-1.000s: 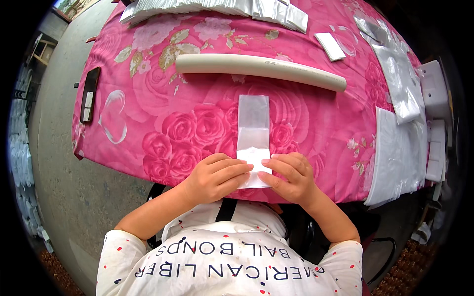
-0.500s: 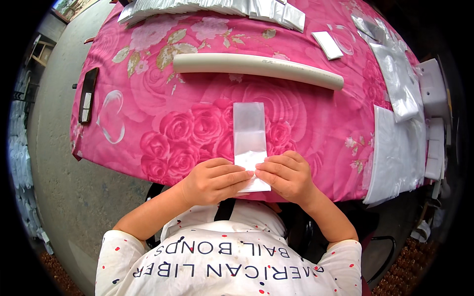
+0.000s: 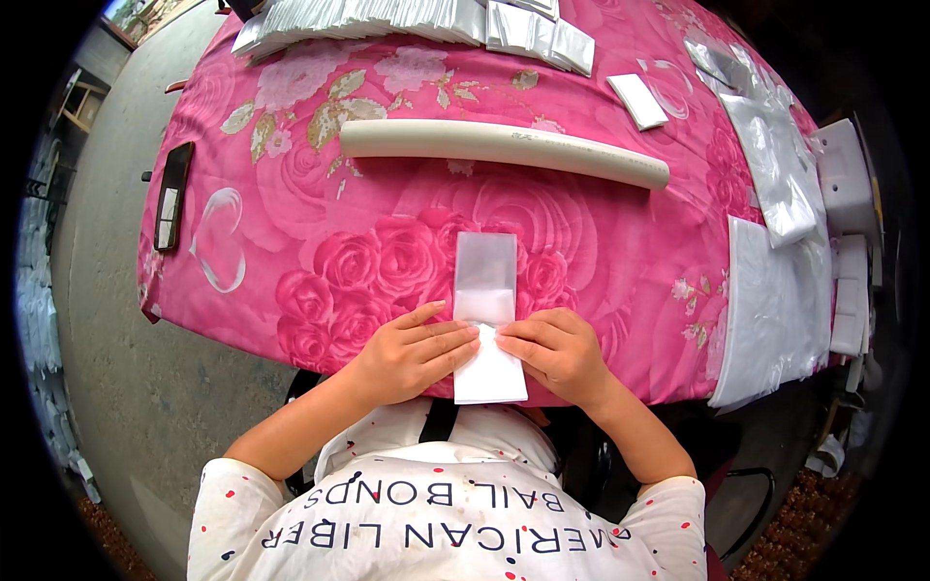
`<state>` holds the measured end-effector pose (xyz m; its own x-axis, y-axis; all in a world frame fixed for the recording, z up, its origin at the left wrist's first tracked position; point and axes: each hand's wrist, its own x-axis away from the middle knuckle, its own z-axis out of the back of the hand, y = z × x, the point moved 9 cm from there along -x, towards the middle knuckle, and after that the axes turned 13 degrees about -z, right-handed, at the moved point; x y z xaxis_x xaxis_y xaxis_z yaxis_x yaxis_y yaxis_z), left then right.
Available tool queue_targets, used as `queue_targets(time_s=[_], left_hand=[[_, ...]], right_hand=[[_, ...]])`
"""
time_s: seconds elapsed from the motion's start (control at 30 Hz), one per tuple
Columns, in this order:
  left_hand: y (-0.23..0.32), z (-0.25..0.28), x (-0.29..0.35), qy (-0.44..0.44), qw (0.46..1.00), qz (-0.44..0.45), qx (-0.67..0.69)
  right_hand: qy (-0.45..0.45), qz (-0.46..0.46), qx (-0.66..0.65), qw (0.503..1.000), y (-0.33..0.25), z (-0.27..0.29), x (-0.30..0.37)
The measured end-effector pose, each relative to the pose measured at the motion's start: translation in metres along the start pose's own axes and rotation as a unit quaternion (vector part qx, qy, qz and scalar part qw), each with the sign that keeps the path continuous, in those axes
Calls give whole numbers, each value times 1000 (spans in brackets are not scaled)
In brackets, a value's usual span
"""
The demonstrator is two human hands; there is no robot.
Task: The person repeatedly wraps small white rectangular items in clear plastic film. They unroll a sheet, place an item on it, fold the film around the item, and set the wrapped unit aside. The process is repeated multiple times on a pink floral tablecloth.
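Observation:
A clear, narrow plastic bag (image 3: 485,261) lies upright in front of me at the table's near edge. In its nearer part shows a flat white folded piece (image 3: 489,382), whose material I cannot make out. From the left, my left hand (image 3: 412,355) grips the bag's edge with its fingertips, the index finger slightly raised. My right hand (image 3: 562,353) pinches the opposite edge, fingers together. The fingertips of both hands sit close together at the middle of the bag, and the thumbs are partly hidden. Beyond the bag lies a long cream-coloured tube (image 3: 504,151).
A pink flowered cloth (image 3: 407,252) covers the table. At the far side are rows of white packets (image 3: 368,21), and one packet (image 3: 637,102) lies apart. Stacked plastic bags (image 3: 775,310) lie along the right edge. A dark phone (image 3: 172,198) rests at the left edge.
The bag has slid a little toward me. My fingertips have parted slightly, showing more of the white piece, and my left index finger has lifted.

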<state>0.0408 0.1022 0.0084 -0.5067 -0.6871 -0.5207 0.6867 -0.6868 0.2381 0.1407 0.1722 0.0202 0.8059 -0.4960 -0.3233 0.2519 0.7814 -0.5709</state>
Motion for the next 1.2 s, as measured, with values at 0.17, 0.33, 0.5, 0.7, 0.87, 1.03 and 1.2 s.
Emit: queue_targets(time_s=[0.17,0.33,0.5,0.7,0.87,1.03,1.2], left_hand=[[-18,2,3,63,985,130,96],[-40,2,14,146,936,297,123],[-59,-7,17,93,872,436,201],[-65,4,4,41,891,425,154],[-29,10,-24,63,984,162,-43],[-35,-34,-31,-79,972,218,-29],[-41,-42,-28,-106,964,243,-11]], right_hand=[[-24,-105,-112,988,23,-2,-11],[-126,-373,-189,899,54,-16,-22],[-169,-471,-203,841,73,-29,-20],[-221,-526,-212,794,82,-38,-20],[-262,-561,-257,742,85,-43,-24],[-282,-576,-270,718,85,-44,-26],[-270,-577,-259,726,88,-45,-23]])
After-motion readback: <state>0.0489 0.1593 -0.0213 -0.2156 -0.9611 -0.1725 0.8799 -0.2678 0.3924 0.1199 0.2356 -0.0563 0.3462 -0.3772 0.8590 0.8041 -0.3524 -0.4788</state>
